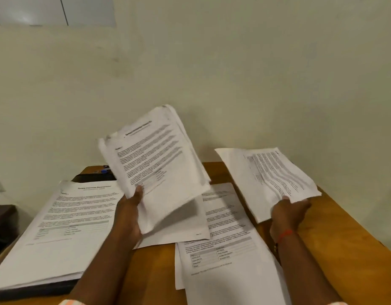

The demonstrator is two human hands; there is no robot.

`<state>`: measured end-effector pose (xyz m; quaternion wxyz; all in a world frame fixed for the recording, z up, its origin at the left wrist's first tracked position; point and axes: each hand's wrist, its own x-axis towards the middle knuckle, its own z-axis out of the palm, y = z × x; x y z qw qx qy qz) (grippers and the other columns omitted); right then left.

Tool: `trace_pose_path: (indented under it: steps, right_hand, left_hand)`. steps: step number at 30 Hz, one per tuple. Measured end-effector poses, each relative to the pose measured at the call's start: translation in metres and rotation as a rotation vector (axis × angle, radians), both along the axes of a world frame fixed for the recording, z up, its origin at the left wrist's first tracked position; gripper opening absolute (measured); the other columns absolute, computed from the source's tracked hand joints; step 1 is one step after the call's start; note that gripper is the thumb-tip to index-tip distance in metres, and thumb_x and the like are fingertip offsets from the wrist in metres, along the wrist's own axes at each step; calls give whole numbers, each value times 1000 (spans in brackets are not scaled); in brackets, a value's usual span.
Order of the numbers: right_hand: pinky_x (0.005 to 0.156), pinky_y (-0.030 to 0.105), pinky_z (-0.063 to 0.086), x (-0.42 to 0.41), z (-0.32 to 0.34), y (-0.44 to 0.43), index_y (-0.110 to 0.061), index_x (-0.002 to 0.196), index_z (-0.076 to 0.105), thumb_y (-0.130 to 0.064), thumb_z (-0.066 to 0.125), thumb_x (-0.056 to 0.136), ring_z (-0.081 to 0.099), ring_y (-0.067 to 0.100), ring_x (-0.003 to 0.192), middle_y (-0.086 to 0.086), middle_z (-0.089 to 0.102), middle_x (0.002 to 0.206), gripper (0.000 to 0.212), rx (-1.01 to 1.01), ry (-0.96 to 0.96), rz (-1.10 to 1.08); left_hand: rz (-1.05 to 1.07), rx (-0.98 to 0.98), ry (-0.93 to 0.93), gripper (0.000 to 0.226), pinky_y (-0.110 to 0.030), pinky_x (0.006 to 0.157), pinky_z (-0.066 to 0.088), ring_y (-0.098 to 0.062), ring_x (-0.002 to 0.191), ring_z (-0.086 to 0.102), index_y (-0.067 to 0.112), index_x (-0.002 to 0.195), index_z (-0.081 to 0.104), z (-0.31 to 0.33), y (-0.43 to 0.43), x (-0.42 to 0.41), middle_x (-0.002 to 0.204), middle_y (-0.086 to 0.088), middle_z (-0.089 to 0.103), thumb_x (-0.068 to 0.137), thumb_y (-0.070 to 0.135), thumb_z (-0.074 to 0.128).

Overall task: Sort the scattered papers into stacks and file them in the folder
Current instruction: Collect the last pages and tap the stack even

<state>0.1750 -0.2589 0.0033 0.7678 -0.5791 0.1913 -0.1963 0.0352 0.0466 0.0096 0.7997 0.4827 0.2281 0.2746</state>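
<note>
Print (150,148) blurred — left hand (130,208) grips a sheaf (168,208), right hand (287,214) pinches sheets (271,172).

Left grip (130,208) holds a thick bundle (155,155) of printed pages by its lower left corner, raised and tilted above the counter (339,227). Right grip (288,213) pinches thinner sheets (271,175) at their near edge, also lifted. A squared stack (65,227) lies on a dark folder (36,292) at left. Loose pages (225,252) overlap on the counter between the arms.
</note>
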Motion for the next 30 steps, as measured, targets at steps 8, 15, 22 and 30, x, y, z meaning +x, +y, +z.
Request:
trace_pose_path:
  steps: [8, 15, 22, 30]
  right_hand:
    - [98, 27, 44, -3, -1, 17, -28, 134, 44, -3, 50, 102, 58, 1, 112, -12, 61, 124, 41, -319, -210, 456]
    - [87, 27, 58, -18, -6, 34, -21, 134, 47, -9, 55, 102, 66, 6, 112, -9, 68, 125, 36, -248, -261, 765]
    - [83, 40, 61, -26, 0, 36, -26, 130, 56, -13, 61, 100, 71, 20, 105, -1, 73, 115, 33, -104, -252, 806]
    - [96, 44, 56, -37, 0, 48, -23, 131, 58, -39, 59, 96, 68, 22, 113, 3, 71, 125, 38, -74, -216, 887]
  left_hand:
    - [-118, 142, 22, 36, -22, 58, 58, -11, 76, 74, 15, 137, 57, 7, -5, -3, 101, -1, 76, 101, 18, 59]
    - [-231, 354, 176, 17, -29, 66, 59, -19, 87, 75, 29, 117, 64, 5, -22, -4, 102, 0, 78, 100, 33, 60]
    - [-403, 262, 190, 24, -41, 81, 60, -26, 96, 76, 23, 121, 64, 6, -22, -5, 108, -6, 78, 99, 32, 59]
    - [-42, 617, 96, 34, -30, 85, 57, -7, 105, 69, 42, 133, 51, -9, -39, 0, 118, 20, 69, 102, 32, 58]
